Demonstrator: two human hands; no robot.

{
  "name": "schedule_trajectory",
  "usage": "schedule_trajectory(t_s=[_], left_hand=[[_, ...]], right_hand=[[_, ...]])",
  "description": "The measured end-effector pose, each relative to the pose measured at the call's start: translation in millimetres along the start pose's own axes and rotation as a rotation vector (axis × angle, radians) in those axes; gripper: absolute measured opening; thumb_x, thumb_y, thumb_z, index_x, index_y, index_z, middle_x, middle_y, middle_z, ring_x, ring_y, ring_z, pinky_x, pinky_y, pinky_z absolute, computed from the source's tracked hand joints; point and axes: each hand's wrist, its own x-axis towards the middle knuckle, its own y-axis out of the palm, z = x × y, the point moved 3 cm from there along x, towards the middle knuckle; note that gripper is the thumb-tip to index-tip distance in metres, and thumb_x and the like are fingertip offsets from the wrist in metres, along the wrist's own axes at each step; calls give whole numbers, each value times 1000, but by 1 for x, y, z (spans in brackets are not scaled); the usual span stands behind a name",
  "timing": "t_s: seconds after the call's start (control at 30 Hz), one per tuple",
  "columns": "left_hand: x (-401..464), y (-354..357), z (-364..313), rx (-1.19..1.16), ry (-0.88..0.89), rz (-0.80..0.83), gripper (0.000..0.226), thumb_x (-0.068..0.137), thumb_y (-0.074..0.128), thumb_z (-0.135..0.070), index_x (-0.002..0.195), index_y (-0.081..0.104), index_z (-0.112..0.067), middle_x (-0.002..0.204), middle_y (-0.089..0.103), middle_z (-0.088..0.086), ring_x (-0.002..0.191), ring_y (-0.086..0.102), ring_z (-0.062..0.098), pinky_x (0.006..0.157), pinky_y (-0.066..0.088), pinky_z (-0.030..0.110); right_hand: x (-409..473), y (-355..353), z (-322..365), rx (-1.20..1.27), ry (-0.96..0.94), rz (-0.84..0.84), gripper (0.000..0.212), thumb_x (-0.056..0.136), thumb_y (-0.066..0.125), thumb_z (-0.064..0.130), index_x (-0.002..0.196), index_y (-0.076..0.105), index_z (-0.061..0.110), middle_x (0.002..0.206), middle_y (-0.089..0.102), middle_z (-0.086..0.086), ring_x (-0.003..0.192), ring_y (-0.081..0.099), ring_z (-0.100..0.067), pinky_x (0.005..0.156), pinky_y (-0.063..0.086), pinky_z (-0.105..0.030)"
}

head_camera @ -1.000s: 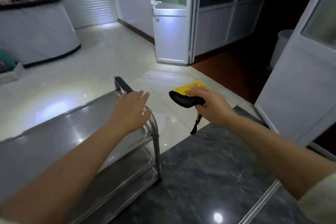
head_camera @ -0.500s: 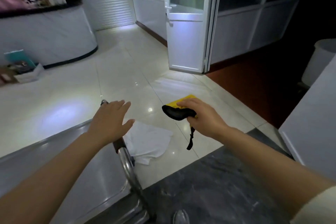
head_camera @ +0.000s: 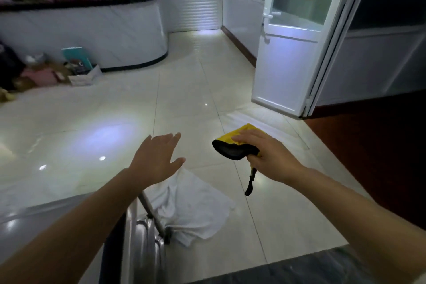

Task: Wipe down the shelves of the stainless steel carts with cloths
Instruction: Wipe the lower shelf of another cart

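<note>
**Hands out over the cart end**

Left hand [head_camera: 156, 159] hangs flat, fingers spread, holding nothing. Right hand [head_camera: 265, 157] grips a yellow-and-black wiping cloth [head_camera: 232, 147] (strap dangling). The shiny stainless steel cart [head_camera: 138, 237] sits under the left forearm, white rag [head_camera: 196, 210] on the floor below both hands.

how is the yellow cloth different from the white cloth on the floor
The yellow cloth is gripped in the right hand, bunched up; the white cloth lies spread on the floor, unheld. The yellow cloth has a black side and a dangling strap; the white cloth is plain. Both are soft fabric.
</note>
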Motion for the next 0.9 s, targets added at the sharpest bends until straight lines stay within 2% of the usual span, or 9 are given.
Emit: schedule_trajectory(t_s=[0.07,0.17,0.37,0.6,0.73,0.9], left_hand=[[34,4,2,-6,-46,-10,74,95,41,-56,154,15,-21,156,31,2,142,32,20,119,17,41],[78,11,7,-4,-139,-23,72,93,47,-54,152,24,-20,152,40,1,137,40,21,117,24,42],[122,23,43,-19,-387,11,72,92,49,-53,152,26,-19,150,42,2,134,43,22,114,27,39],[123,37,121,17,-658,72,75,93,46,-56,153,21,-18,153,37,3,134,41,23,114,26,41],[122,40,185,33,-767,71,74,93,47,-55,152,23,-18,152,38,3,135,39,24,114,27,40],[126,51,261,5,-896,116,72,95,42,-56,152,22,-17,154,35,2,138,36,22,115,26,37]], right_hand=[[43,-2,-25,19,-46,38,58,76,51,-3,124,57,29,126,51,15,116,47,-5,82,40,-14],[109,-1,-56,57,-135,97,55,78,51,-3,126,57,23,125,51,15,116,46,-6,81,34,-9],[225,21,-82,164,-312,253,51,81,52,-5,126,58,17,121,54,11,113,49,-10,84,38,-17],[353,104,-38,212,-581,476,48,81,50,-1,123,59,19,116,57,3,108,50,-12,82,41,-25],[421,164,-1,271,-699,563,49,78,48,-5,120,60,19,110,57,7,102,48,-9,78,33,-14],[494,231,37,283,-786,667,48,80,49,-5,120,60,20,112,57,5,100,46,-5,80,35,-19]])
